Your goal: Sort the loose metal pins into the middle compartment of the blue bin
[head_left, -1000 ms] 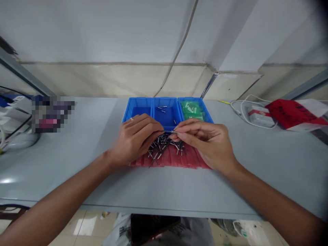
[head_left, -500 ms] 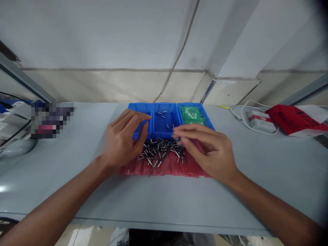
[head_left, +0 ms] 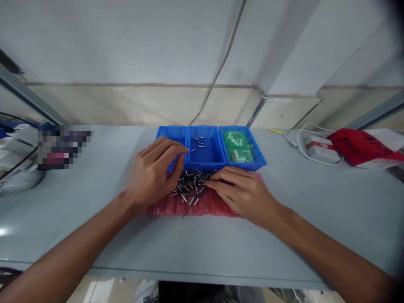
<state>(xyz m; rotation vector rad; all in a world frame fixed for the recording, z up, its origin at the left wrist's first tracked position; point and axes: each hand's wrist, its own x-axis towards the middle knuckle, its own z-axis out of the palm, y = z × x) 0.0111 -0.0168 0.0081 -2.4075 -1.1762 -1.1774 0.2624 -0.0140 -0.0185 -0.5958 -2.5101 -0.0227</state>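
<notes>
A heap of small metal pins or rivets lies on a red plastic sheet. Three blue bins stand behind it: the left bin, the middle bin with several pins in it, and the right bin with green bags. My left hand hovers at the heap's left, before the left bin, thumb and index finger apart and nothing visible between them. My right hand reaches into the heap's right side, fingertips pressed together among the pins; what they grip is too small to make out.
To the right lie a small white and red box, a white cable and a red and white package. At the far left are a pale rounded object and a blurred-out patch. A wall rises behind the table.
My right hand has moved down and left from the middle bin's front edge to the heap. Pins in the middle bin lie differently. My left hand has barely moved.
</notes>
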